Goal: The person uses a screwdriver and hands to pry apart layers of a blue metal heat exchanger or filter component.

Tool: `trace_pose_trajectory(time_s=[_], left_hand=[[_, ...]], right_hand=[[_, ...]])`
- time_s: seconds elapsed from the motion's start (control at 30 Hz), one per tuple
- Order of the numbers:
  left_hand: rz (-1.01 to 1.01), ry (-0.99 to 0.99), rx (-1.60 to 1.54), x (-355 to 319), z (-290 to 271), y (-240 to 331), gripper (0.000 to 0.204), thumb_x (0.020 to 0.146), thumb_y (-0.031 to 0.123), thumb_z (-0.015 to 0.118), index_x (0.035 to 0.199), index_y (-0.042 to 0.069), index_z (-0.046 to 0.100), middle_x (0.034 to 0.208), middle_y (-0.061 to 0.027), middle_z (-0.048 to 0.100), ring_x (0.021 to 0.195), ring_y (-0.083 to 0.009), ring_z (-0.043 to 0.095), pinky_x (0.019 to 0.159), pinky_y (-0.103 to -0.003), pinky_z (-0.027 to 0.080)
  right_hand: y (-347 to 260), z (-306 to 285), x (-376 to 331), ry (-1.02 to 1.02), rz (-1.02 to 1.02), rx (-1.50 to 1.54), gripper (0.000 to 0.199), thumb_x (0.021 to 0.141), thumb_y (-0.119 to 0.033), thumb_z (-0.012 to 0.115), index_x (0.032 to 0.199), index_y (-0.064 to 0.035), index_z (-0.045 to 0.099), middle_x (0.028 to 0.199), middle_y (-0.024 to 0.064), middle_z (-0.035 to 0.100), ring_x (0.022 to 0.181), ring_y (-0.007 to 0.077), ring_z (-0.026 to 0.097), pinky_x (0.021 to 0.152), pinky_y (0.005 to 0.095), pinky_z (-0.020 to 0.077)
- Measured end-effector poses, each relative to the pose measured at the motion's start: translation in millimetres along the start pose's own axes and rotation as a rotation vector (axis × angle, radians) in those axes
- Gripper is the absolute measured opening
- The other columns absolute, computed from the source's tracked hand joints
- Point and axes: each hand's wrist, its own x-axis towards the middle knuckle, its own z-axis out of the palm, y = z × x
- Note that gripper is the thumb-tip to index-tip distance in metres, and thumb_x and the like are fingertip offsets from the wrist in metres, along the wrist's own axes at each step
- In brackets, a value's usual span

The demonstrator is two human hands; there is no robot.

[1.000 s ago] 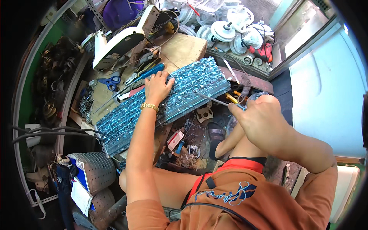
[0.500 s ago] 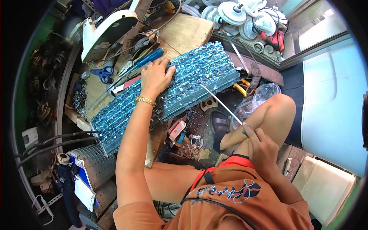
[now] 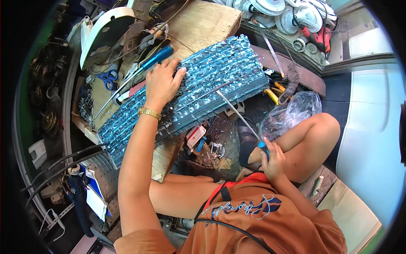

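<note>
A long blue finned coil block (image 3: 211,84) lies slanted across a wooden board (image 3: 203,25). My left hand (image 3: 163,82), with a gold bracelet at the wrist, rests flat on its upper left part and presses it down. My right hand (image 3: 270,158) is drawn back near my knee and grips the blue handle of a long screwdriver (image 3: 239,114). Its thin metal shaft points up and left, and its tip touches the block's lower edge.
Blue scissors (image 3: 108,78) and a blue-handled tool (image 3: 154,57) lie left of the block. A white fan housing (image 3: 103,34) sits at the upper left, several white round parts (image 3: 275,8) at the top. A crumpled clear plastic bag (image 3: 292,114) lies beside my knee. Small scrap (image 3: 211,148) litters the floor.
My right hand has pulled back from the block's right end toward my knee, holding the screwdriver. My left hand stays on the block. The view has shifted down.
</note>
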Motion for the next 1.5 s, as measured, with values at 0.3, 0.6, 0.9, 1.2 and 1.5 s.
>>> trace_pose_trajectory(time_s=[0.3,0.6,0.9,1.2,1.5], left_hand=[[-0.023,-0.047,-0.040,10,-5,14,0.045,0.105,0.049,0.052,0.133,0.016,0.063,0.133,-0.0071,0.068,0.125,-0.0323,0.062,0.105,-0.056,0.043],[0.009,0.021,-0.054,-6,-13,-15,0.054,0.103,0.053,0.055,0.138,0.013,0.062,0.134,-0.0104,0.065,0.129,-0.0361,0.058,0.106,-0.057,0.043],[0.155,0.281,-0.175,-69,-46,-61,0.031,0.100,0.024,0.067,0.126,0.007,0.067,0.120,-0.0150,0.064,0.114,-0.0360,0.059,0.100,-0.047,0.047],[-0.006,0.325,-0.050,-108,-30,-112,0.044,0.100,0.049,0.064,0.129,0.015,0.065,0.133,-0.0091,0.068,0.126,-0.0327,0.061,0.109,-0.069,0.031],[-0.062,0.268,-0.056,-116,-30,-131,0.047,0.102,0.054,0.060,0.125,0.013,0.065,0.123,-0.0102,0.073,0.119,-0.0328,0.066,0.106,-0.056,0.038]], right_hand=[[40,61,18,0.034,0.075,0.009,0.072,0.088,-0.004,0.073,0.153,-0.0185,0.047,0.113,0.0160,0.063,0.101,0.0391,0.060,0.088,0.0486,0.0522],[-17,-85,22,-0.286,0.059,0.174,0.062,0.096,-0.013,0.071,0.153,-0.0135,0.047,0.119,0.0259,0.071,0.108,0.0427,0.070,0.090,0.0503,0.0547],[-101,-144,61,-0.470,-0.145,0.116,0.050,0.099,-0.013,0.060,0.149,-0.0138,0.055,0.108,0.0240,0.073,0.101,0.0420,0.071,0.089,0.0515,0.0542],[-177,-128,125,-0.668,-0.288,-0.025,0.044,0.098,-0.015,0.059,0.141,-0.0154,0.061,0.101,0.0230,0.074,0.093,0.0432,0.071,0.085,0.0548,0.0551],[-220,-131,157,-0.808,-0.277,-0.283,0.045,0.102,-0.017,0.058,0.146,-0.0249,0.059,0.103,0.0201,0.074,0.094,0.0383,0.073,0.084,0.0493,0.0559]])
